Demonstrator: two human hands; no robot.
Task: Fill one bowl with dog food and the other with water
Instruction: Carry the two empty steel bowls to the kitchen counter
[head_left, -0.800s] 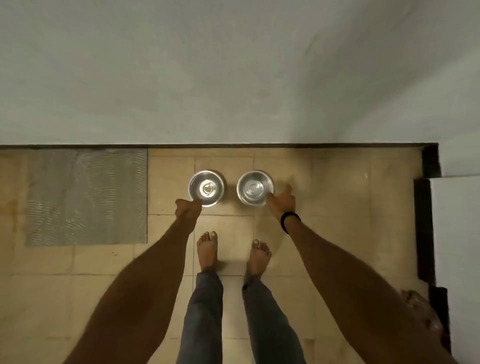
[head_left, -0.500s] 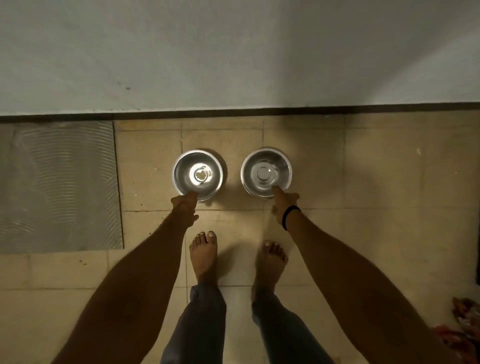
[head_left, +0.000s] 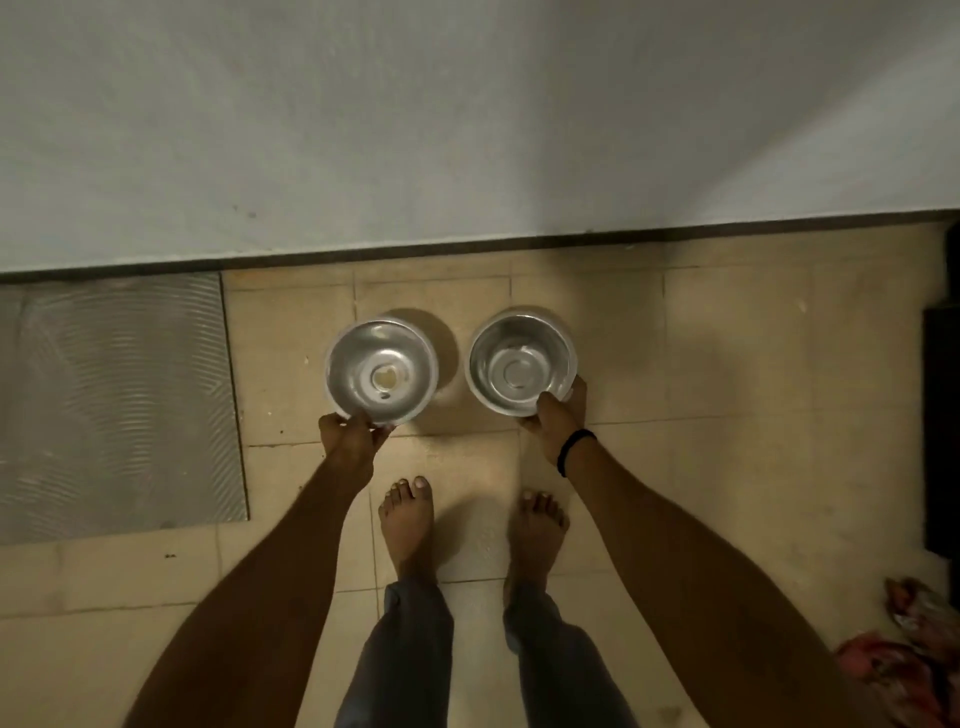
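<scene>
Two hands gripping, left hand on left bowl rim, right hand on right bowl rim, tan floor below

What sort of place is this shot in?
Probably a home interior, floor by a wall: beige tiled floor, plain wall with dark skirting, grey ribbed mat, plus steel left bowl and right bowl.

left hand gripping left bowl, right hand gripping right bowl
</scene>
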